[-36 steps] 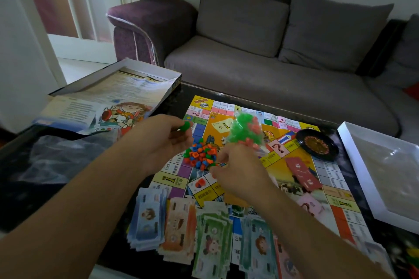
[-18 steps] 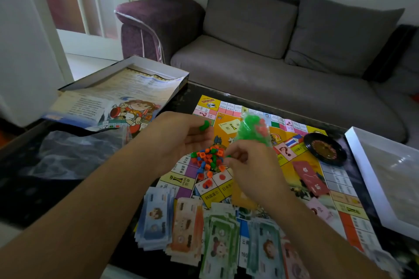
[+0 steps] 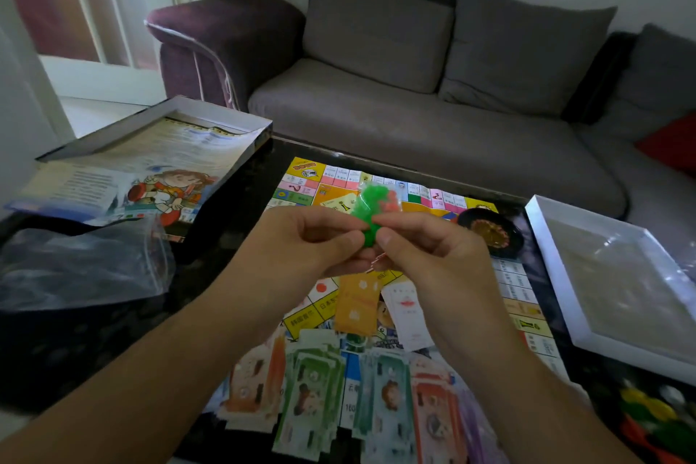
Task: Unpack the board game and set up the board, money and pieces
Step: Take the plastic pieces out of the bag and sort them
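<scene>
The colourful game board (image 3: pixel 301 177) lies open on the dark table. Above its middle, my left hand (image 3: pixel 301 249) and my right hand (image 3: pixel 425 252) meet and both pinch a small clear bag of green and orange pieces (image 3: pixel 371 207), which stands up between the fingertips. Stacks of paper money (image 3: pixel 316 388) are fanned along the near edge of the board. An orange card deck (image 3: pixel 356 303) and a white card deck (image 3: pixel 408 309) lie on the board below my hands. The pile of loose small pieces is hidden behind my hands.
The box lid with the rule sheet (image 3: pixel 150 162) sits at the left, an empty clear plastic bag (image 3: pixel 83 267) in front of it. A black roulette wheel (image 3: pixel 489 232) rests on the board's right. A white box tray (image 3: pixel 617 282) stands at the right, a grey sofa (image 3: pixel 414 117) behind.
My left hand, which held a single green piece, has come across to meet my right hand on the bag. The bag has been lifted slightly, and the view has tilted down.
</scene>
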Motion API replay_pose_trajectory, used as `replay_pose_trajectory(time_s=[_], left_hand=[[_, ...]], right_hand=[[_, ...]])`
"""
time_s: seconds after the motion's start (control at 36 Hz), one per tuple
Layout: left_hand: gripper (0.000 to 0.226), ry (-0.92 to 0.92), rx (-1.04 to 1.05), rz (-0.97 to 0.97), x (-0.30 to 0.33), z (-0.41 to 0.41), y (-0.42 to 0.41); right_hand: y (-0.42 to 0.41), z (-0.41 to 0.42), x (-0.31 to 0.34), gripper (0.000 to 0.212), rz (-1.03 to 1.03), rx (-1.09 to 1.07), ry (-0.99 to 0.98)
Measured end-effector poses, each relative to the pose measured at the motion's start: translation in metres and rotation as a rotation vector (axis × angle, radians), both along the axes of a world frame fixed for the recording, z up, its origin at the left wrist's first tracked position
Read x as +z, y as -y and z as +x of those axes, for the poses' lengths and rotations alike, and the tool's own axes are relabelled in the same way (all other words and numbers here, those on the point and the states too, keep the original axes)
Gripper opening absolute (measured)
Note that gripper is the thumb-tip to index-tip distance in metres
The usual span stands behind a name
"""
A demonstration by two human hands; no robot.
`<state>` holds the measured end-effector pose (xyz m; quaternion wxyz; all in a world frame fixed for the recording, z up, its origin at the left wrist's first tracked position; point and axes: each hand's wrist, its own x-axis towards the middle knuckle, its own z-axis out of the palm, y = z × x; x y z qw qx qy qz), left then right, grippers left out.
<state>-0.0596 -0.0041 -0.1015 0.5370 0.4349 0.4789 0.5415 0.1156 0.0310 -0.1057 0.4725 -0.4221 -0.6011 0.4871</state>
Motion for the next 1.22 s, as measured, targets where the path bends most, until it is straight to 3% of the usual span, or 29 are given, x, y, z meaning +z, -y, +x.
replay_pose_trajectory(time_s=[0.42,0.78,1.03,1.22], left_hand=[[0.015,0.154,0.194,-0.016,-0.009,0.017,0.005],[0.013,-0.170,0.189,0.102,-0.010,0.009,0.004],[0.021,-0.501,0.157,0.180,-0.010,0.007,0.004],[0.017,-0.587,0.128,0.148,-0.006,0.000,0.004]], right_hand=[[0.003,-0.005,-0.012,0.023,-0.063,-0.057,-0.128],[0.003,-0.008,-0.016,0.022,-0.074,-0.105,-0.070],[0.007,-0.007,-0.011,0.028,0.006,-0.112,0.043],[0.008,-0.010,-0.007,0.027,0.057,-0.092,0.129]])
